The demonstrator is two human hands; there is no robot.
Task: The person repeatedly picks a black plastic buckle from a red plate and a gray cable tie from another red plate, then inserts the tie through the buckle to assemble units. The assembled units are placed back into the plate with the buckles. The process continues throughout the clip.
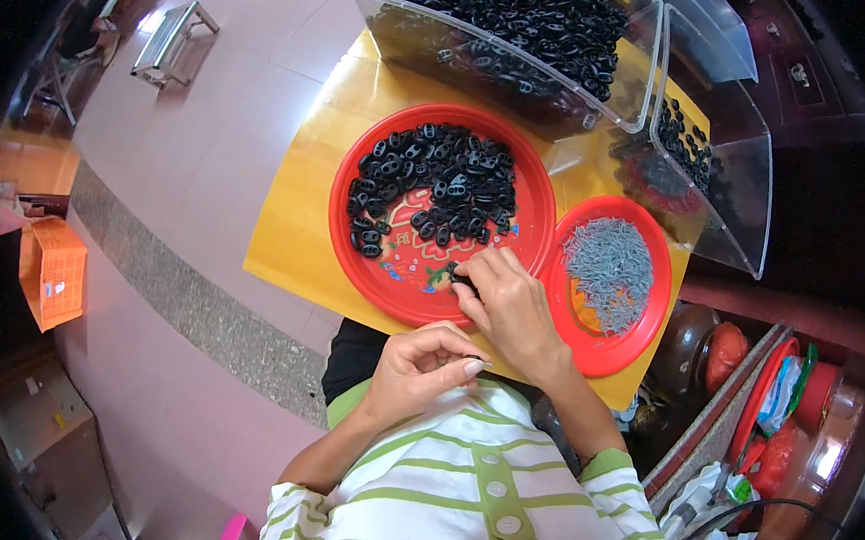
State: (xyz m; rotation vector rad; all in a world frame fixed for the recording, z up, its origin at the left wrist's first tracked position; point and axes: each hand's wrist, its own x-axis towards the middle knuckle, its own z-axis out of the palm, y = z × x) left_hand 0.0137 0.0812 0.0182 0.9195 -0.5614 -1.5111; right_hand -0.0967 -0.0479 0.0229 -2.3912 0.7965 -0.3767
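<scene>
A round red tray (341, 226) holds a heap of small black oval plastic pieces (449, 176), many with two holes. Over the tray's near edge, my right hand (512, 311) pinches one such black piece (457, 270) between thumb and fingers. Closer to my body, my left hand (417, 371) is closed, thumb against index finger, on a small dark piece (475, 358) with a thin shiny tip; the fingers cover most of it. A smaller red plate (602, 358) to the right carries a pile of thin grey metal screws or pins (609, 270).
Both plates rest on a yellow tabletop (291, 215). Behind them stands a clear plastic bin (447, 55) full of black pieces, with another clear bin (735, 176) beside it. A low metal stool (172, 43) and an orange crate (54, 274) are on the left.
</scene>
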